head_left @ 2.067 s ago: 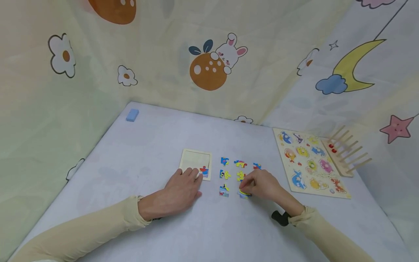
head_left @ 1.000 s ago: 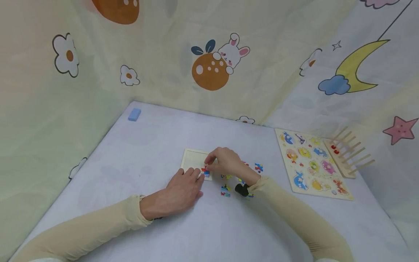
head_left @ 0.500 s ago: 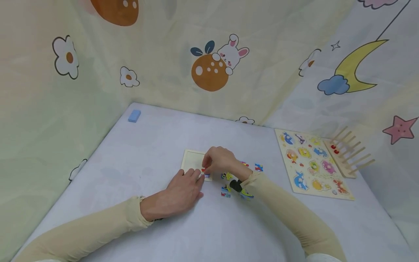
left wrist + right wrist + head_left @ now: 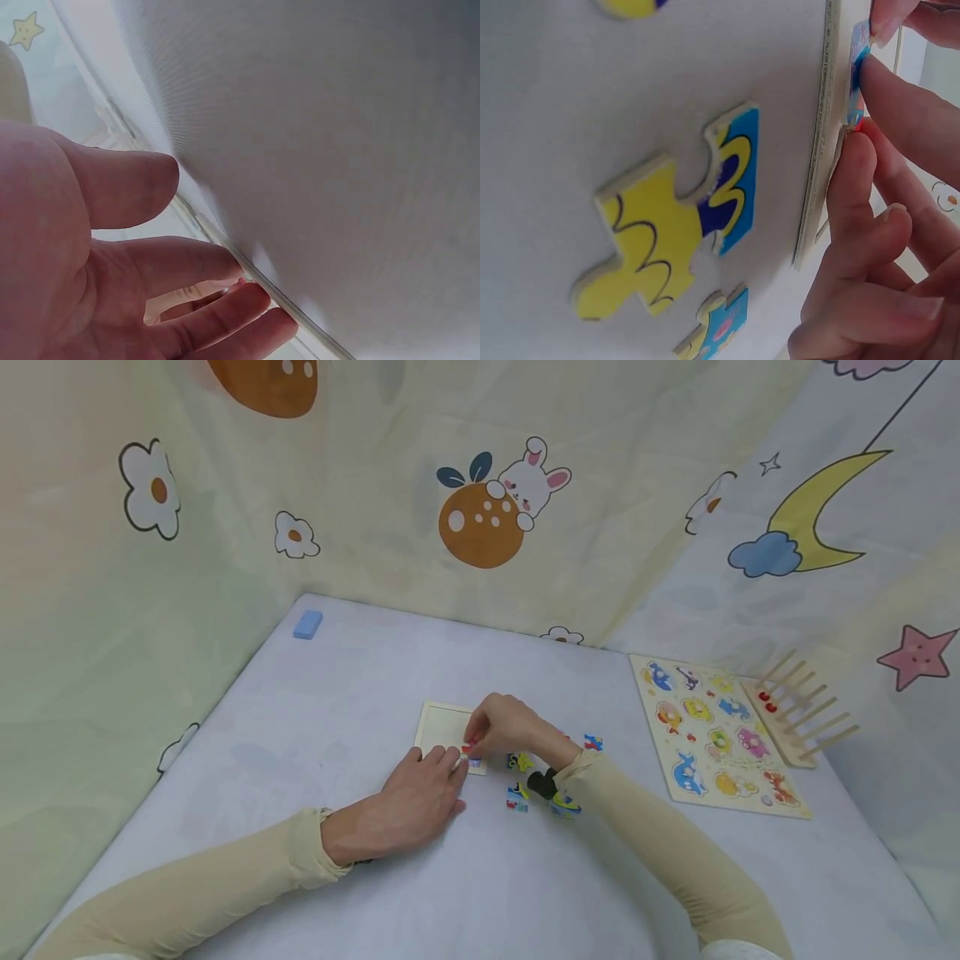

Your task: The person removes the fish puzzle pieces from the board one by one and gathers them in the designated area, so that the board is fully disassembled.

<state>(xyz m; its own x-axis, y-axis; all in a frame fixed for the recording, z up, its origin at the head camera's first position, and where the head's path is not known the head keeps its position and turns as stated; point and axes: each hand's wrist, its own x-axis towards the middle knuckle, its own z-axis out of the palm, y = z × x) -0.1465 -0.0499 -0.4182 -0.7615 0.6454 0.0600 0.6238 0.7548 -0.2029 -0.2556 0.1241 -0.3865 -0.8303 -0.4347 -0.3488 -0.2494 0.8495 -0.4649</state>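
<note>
My left hand (image 4: 416, 797) lies on the table with its fingertips on the near edge of the light wooden puzzle tray (image 4: 424, 727). In the left wrist view, the fingers (image 4: 225, 319) reach that edge, thumb apart. Over the tray's near right corner, my right hand (image 4: 506, 727) pinches a small red-and-blue puzzle piece (image 4: 859, 82), mostly hidden by the fingers. Loose jigsaw pieces lie right of the tray, partly behind the right wrist: a yellow-and-blue one (image 4: 519, 762), a yellow one with a blue edge (image 4: 566, 806) and a red-and-blue one (image 4: 593, 742).
At right lies a wooden board (image 4: 750, 806) with several animal shapes. Behind its right edge stands a wooden rack (image 4: 795, 752) with upright pegs and red beads. A light blue block (image 4: 308, 624) sits at the back left corner. Printed cloth (image 4: 360, 468) encloses the table.
My right hand has moved left from the loose pieces to the tray's right corner and stayed there, shifting slightly. The left hand has kept its place at the tray's edge.
</note>
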